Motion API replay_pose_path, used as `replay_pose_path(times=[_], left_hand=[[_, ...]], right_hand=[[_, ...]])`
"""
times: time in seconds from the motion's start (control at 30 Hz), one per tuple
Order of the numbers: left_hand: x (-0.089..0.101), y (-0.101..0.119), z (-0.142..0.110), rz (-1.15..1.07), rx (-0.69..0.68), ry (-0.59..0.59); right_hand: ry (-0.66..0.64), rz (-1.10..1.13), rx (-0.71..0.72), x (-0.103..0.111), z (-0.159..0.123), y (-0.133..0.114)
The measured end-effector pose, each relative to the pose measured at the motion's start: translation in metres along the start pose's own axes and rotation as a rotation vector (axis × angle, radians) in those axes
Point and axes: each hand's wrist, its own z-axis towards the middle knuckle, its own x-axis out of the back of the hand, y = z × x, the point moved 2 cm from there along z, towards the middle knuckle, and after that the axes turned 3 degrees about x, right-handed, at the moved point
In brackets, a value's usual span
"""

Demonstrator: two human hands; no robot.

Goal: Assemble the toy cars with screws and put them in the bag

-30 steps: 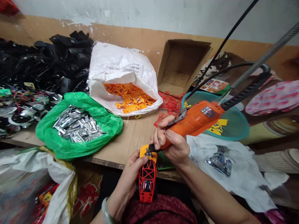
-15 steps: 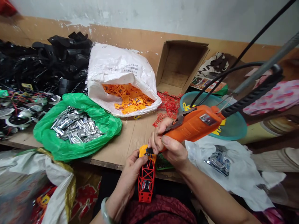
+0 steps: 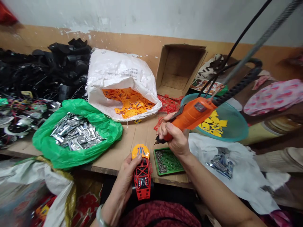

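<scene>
My left hand (image 3: 127, 170) holds a toy car (image 3: 142, 179) with a red lattice frame and a rounded yellow-orange front, over the table's front edge. The thumb presses on the yellow part. In my right hand (image 3: 176, 138) is an orange electric screwdriver (image 3: 191, 115), its black tip pointing down and left, apart from the car. A cable and a coiled spring run up from its back end. Below the tip sits a green tray (image 3: 168, 172) with many small screws (image 3: 161, 159), partly behind my right wrist.
A green bag (image 3: 78, 160) of shiny silver parts and a white sack (image 3: 123, 66) of orange pieces stand left and behind. At right are a teal basin (image 3: 236, 134) with yellow pieces and a white plastic bag (image 3: 246, 189). A cardboard box (image 3: 181, 67) stands by the wall.
The screwdriver tip has lifted off the car's yellow front and moved right, above the screw tray. The car has shifted slightly left and down, and the tray now shows more fully.
</scene>
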Motion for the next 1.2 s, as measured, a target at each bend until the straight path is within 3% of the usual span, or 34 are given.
replay_pose_path(times=[0.1, 0.2, 0.33, 0.4, 0.53, 0.7, 0.8, 0.93, 1.0, 1.1, 1.2], left_hand=[[0.0, 0.007, -0.002, -0.038, -0.022, -0.05], [-0.004, 0.012, -0.003, -0.053, -0.012, -0.091], [-0.003, 0.016, -0.002, -0.138, 0.023, -0.066], [-0.001, 0.017, 0.001, -0.179, 0.018, -0.05], [0.001, 0.016, 0.008, -0.164, 0.011, -0.048], [-0.001, 0.011, 0.012, -0.133, -0.054, -0.071], [-0.001, 0.01, 0.013, -0.129, -0.092, -0.066], [0.001, 0.014, 0.018, -0.14, -0.176, -0.036], [0.0, 0.016, 0.022, -0.123, -0.202, -0.039], [-0.004, 0.018, 0.027, -0.107, -0.234, -0.049], [-0.009, 0.017, 0.028, -0.104, -0.261, -0.059]], right_hand=[[0.018, -0.136, -0.018, 0.026, 0.021, 0.002], [-0.097, -0.346, -0.037, 0.055, 0.039, -0.002], [-0.278, -1.004, -0.135, 0.093, 0.039, 0.001], [-0.357, -1.21, -0.208, 0.107, 0.03, 0.008], [-0.496, -1.378, -0.254, 0.114, 0.015, 0.028], [-0.578, -1.515, -0.287, 0.108, 0.025, 0.046], [-0.579, -1.521, -0.286, 0.103, 0.03, 0.042], [-0.549, -1.414, -0.263, 0.085, 0.017, 0.019], [-0.562, -1.168, -0.374, 0.07, 0.003, 0.008], [-0.598, -0.622, -0.632, 0.044, -0.02, 0.003], [-0.542, -0.443, -0.633, 0.025, -0.033, 0.008]])
